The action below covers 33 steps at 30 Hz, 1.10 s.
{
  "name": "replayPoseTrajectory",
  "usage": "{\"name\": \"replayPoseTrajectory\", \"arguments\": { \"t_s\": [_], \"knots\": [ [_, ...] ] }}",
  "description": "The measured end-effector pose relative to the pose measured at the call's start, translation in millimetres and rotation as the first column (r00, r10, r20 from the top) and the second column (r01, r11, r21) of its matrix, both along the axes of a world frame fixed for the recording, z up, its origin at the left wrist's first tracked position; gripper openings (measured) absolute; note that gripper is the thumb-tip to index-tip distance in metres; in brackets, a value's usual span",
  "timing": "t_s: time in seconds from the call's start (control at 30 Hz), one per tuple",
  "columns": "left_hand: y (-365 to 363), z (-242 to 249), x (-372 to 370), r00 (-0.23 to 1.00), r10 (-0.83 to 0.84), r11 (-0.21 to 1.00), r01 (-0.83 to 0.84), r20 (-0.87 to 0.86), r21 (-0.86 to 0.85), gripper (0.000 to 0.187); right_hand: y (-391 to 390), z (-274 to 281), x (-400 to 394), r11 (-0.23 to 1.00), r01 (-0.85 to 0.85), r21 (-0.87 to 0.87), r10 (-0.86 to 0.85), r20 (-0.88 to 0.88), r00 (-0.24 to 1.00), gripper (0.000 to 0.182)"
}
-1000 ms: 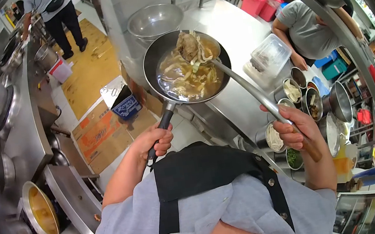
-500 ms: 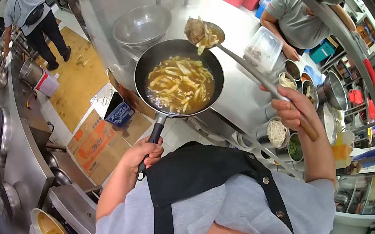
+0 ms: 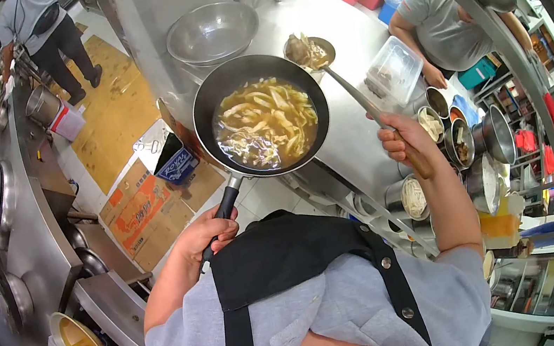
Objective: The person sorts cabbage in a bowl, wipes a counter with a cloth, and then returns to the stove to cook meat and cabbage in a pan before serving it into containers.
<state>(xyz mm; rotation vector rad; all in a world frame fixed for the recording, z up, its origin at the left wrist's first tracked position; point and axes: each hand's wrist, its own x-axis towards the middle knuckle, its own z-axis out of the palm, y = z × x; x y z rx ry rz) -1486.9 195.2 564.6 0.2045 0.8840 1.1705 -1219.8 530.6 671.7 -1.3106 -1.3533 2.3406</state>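
Observation:
My left hand [image 3: 211, 232] is closed around the black handle of a frying pan [image 3: 209, 101], held out in front of me. Strips of pale green vegetable and brown broth [image 3: 266, 121] fill the pan's bottom. My right hand [image 3: 403, 137] grips the wooden end of a long-handled ladle [image 3: 356, 93]. Its bowl is just beyond the pan's far right rim, over the steel counter. A brown piece of food [image 3: 300, 51] and some pale strips lie in the ladle bowl.
Stacked metal bowls [image 3: 213, 33] stand behind the pan on the steel counter [image 3: 340, 15]. A clear plastic container [image 3: 393, 70] and several ingredient pots [image 3: 414, 198] are at right, near a person [image 3: 444, 25]. Another person [image 3: 45, 35] stands far left. Flattened cardboard [image 3: 148, 212] covers the floor.
The ladle has moved slightly right and away from over the pan, and my right hand has shifted a little left and up. The pan has shifted slightly left, still in my left hand.

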Motion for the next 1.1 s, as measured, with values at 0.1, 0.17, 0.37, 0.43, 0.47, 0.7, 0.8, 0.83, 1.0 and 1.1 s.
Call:
{"name": "replayPoseTrajectory", "arguments": {
  "t_s": [0.1, 0.17, 0.37, 0.43, 0.47, 0.7, 0.8, 0.83, 1.0, 1.1],
  "knots": [
    [1, -1, -2, 1.0, -0.003, 1.0, 0.003, -0.009, 0.002, 0.019, -8, 0, -10, 0.985, -0.049, 0.168, 0.02, 0.173, 0.985, 0.031],
    [2, 1, -4, 1.0, -0.014, 1.0, 0.015, -0.026, 0.015, 0.019, -11, 0, -16, 0.944, -0.146, 0.297, 0.05, 0.308, 0.95, 0.034],
    [3, -1, -8, 0.999, 0.007, 1.0, -0.007, 0.031, 0.009, 0.019, -13, -25, -13, 0.367, -0.655, 0.66, -0.067, 0.721, 0.69, 0.047],
    [4, -3, -10, 0.999, -0.001, 1.0, 0.001, 0.036, 0.021, 0.019, -18, -26, -11, 0.18, -0.747, 0.64, -0.182, 0.768, 0.614, 0.052],
    [5, -4, -11, 0.999, -0.003, 1.0, 0.002, 0.039, 0.027, 0.019, -23, -22, -7, 0.17, -0.729, 0.663, -0.189, 0.748, 0.637, 0.053],
    [4, -8, -12, 0.999, 0.004, 0.999, -0.005, 0.04, 0.035, 0.018, -84, 16, 33, 0.301, -0.578, 0.759, -0.02, 0.611, 0.791, 0.057],
    [5, -5, -14, 0.999, -0.004, 0.999, 0.002, 0.053, 0.049, 0.018, -101, 3, 41, 0.175, -0.616, 0.768, 0.016, 0.623, 0.782, 0.059],
    [6, -4, -14, 0.998, 0.002, 0.999, -0.005, 0.062, 0.044, 0.018, -102, -4, 40, 0.101, -0.649, 0.754, 0.005, 0.652, 0.759, 0.059],
    [6, 8, -15, 0.997, 0.002, 1.0, -0.003, 0.081, 0.013, 0.018, -96, -21, 27, -0.104, -0.783, 0.614, -0.123, 0.773, 0.622, 0.058],
    [5, 13, -15, 0.994, -0.001, 1.0, 0.0, 0.109, 0.013, 0.018, -89, -41, 32, -0.01, -0.662, 0.749, 0.067, 0.661, 0.747, 0.053]
  ]
}}
